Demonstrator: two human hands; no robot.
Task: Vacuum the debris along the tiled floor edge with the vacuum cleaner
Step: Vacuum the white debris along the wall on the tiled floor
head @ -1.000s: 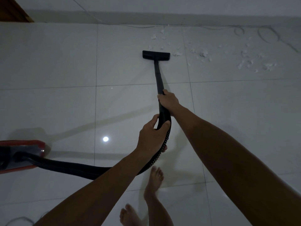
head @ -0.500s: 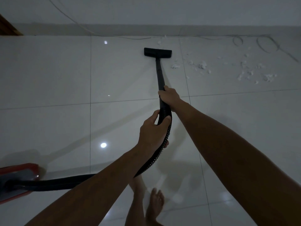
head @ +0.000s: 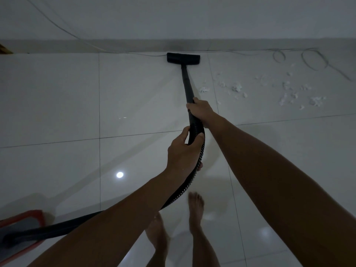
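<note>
Right hand: the right hand (head: 200, 110) has its fingers (head: 189, 108) wrapped round the wand (head: 187, 87) at its lower end, just above where the ribbed hose begins
Left hand: the left hand (head: 183, 153) grips the hose (head: 196, 132) just behind the right one, thumb over the top, fingers curled underneath
Hose: black and ribbed, it curves down from the hands, passes under the left forearm and runs to the vacuum (head: 21, 230) at the lower left; that body is red-edged with a grey top and only partly in view
Wand: a slim black tube, sloping forward from the hands to the nozzle
Nozzle: the nozzle (head: 183, 58) is a flat, wide black head lying on the floor (head: 57, 97), its far edge against the foot of the wall (head: 173, 16)
Done: the tile round the nozzle and to its left shows no scraps, so that stretch of the edge looks dealt with
Left: the debris (head: 237, 87) lies to the right of the wand, white fluffy scraps scattered across the next tile, some just beside the wand and more well off to the right; by my reckoning most of the job remains
Hazard: a thin cable (head: 312, 60) runs along the wall and loops on the floor near the far scraps, and could be drawn into the nozzle
Feet: bare, blurred, on the glossy tile below the hands
</note>
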